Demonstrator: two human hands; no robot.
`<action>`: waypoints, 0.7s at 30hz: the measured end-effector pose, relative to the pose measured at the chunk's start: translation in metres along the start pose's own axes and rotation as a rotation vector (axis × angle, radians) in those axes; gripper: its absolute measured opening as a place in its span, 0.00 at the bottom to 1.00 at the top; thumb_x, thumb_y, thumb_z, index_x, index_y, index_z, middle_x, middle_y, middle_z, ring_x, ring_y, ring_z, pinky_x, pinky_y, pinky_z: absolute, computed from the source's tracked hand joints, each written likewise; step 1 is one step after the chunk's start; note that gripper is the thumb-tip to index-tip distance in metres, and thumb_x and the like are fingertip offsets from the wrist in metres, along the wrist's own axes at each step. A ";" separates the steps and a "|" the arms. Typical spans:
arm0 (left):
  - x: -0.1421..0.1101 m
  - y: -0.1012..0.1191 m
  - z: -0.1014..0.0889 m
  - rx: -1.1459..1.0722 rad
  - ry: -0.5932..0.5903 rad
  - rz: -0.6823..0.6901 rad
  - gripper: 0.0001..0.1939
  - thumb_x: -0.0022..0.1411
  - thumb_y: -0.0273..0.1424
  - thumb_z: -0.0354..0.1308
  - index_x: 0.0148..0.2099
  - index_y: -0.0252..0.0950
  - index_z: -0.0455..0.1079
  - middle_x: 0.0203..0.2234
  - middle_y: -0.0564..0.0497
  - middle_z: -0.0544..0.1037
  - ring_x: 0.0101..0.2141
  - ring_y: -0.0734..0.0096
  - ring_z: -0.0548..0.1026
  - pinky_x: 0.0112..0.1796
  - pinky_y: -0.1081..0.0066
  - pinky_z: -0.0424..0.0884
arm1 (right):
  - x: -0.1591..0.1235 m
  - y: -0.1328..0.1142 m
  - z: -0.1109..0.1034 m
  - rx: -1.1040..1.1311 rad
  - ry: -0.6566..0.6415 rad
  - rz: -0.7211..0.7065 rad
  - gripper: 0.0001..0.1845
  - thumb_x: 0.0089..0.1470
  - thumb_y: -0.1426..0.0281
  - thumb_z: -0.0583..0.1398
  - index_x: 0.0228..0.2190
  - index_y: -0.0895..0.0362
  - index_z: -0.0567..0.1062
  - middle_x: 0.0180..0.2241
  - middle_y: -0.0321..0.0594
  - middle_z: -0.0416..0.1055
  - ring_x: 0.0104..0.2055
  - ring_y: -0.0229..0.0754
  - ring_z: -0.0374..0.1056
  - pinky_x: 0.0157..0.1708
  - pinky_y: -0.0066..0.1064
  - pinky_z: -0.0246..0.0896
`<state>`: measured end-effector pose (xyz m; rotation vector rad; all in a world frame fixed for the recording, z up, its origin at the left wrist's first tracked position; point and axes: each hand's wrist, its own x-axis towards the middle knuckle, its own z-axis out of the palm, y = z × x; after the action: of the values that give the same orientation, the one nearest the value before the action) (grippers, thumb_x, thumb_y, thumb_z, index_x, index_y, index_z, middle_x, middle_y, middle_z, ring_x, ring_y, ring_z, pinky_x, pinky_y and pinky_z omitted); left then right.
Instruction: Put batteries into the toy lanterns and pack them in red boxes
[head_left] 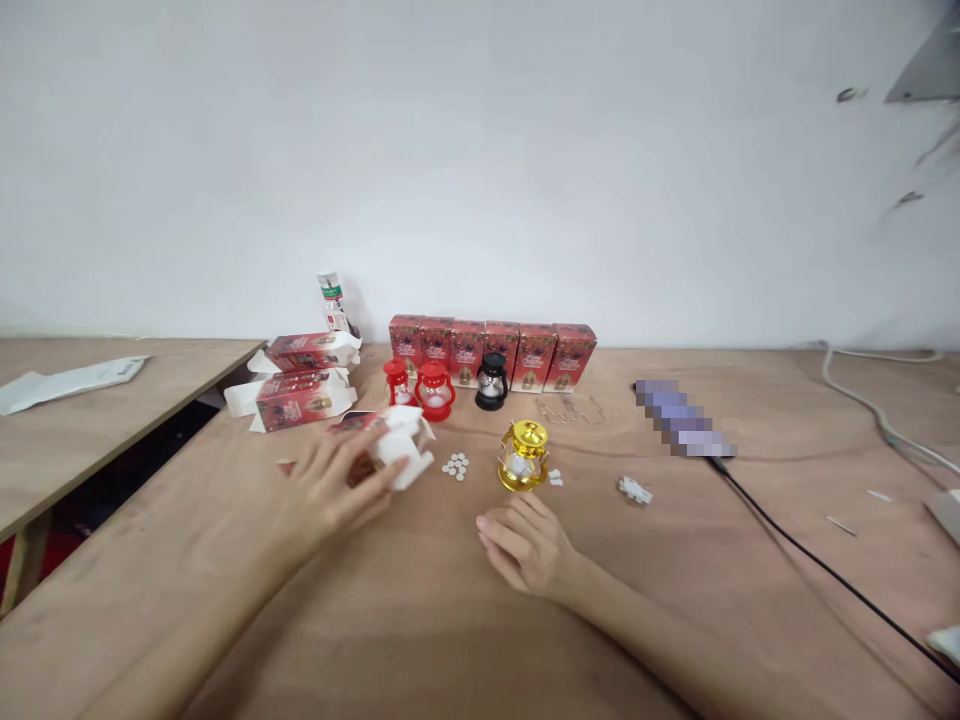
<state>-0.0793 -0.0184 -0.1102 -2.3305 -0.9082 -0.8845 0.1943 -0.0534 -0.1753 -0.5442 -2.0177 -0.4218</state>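
My left hand (334, 490) is wrapped over a red printed carton (397, 445) whose white flaps stand open; the fingers hide part of it. My right hand (525, 548) rests on the table with its fingers loosely curled, and nothing shows in them. Just beyond it stands a small gold lantern (523, 455) with a clear body. Two red lanterns (435, 392) stand behind the carton, and a black lantern (492, 382) is to their right. Several small white round discs (455, 466) lie between the carton and the gold lantern.
Several closed red boxes (491, 345) line up at the back. Two opened cartons (300, 398) lie at the left near a bottle (332, 300). Thin wire hooks (571, 410), small white pieces (635, 490) and a blurred phone (684, 420) with a black cable (810, 560) lie to the right.
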 end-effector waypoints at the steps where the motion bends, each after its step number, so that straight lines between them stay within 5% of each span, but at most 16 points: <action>1: -0.003 0.013 0.003 -0.038 -0.015 0.024 0.14 0.55 0.35 0.63 0.45 0.56 0.74 0.47 0.52 0.76 0.43 0.57 0.74 0.41 0.63 0.67 | 0.002 -0.001 0.000 -0.013 -0.009 0.016 0.29 0.54 0.80 0.52 0.56 0.55 0.56 0.25 0.34 0.68 0.24 0.39 0.62 0.25 0.32 0.60; 6: -0.016 0.051 0.023 -0.252 0.133 0.046 0.22 0.55 0.26 0.65 0.46 0.61 0.71 0.42 0.57 0.79 0.42 0.68 0.75 0.46 0.70 0.65 | 0.008 -0.005 -0.002 -0.066 -0.087 0.093 0.20 0.56 0.76 0.52 0.52 0.60 0.62 0.24 0.37 0.68 0.25 0.42 0.61 0.26 0.34 0.59; 10: -0.010 0.065 0.028 -0.123 0.264 0.162 0.16 0.59 0.25 0.62 0.45 0.55 0.73 0.41 0.55 0.79 0.41 0.69 0.75 0.47 0.70 0.66 | 0.009 -0.004 -0.003 -0.090 -0.071 0.114 0.14 0.55 0.76 0.52 0.44 0.59 0.67 0.28 0.40 0.69 0.28 0.42 0.62 0.28 0.33 0.60; 14: -0.006 0.071 0.027 -0.045 0.291 0.274 0.12 0.60 0.24 0.60 0.44 0.46 0.74 0.41 0.52 0.78 0.44 0.70 0.73 0.51 0.67 0.64 | 0.008 -0.004 -0.004 -0.105 -0.052 0.159 0.11 0.52 0.77 0.52 0.37 0.59 0.70 0.36 0.47 0.68 0.34 0.44 0.64 0.31 0.34 0.63; 21: -0.008 0.069 0.027 -0.027 0.286 0.203 0.12 0.60 0.25 0.59 0.45 0.44 0.73 0.44 0.47 0.76 0.46 0.67 0.72 0.49 0.64 0.65 | 0.004 -0.003 -0.007 -0.045 -0.040 0.154 0.08 0.53 0.76 0.53 0.32 0.61 0.73 0.48 0.55 0.64 0.45 0.46 0.66 0.41 0.36 0.67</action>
<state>-0.0235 -0.0499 -0.1477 -2.1955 -0.5350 -1.1111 0.1957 -0.0589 -0.1690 -0.7357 -1.9919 -0.3658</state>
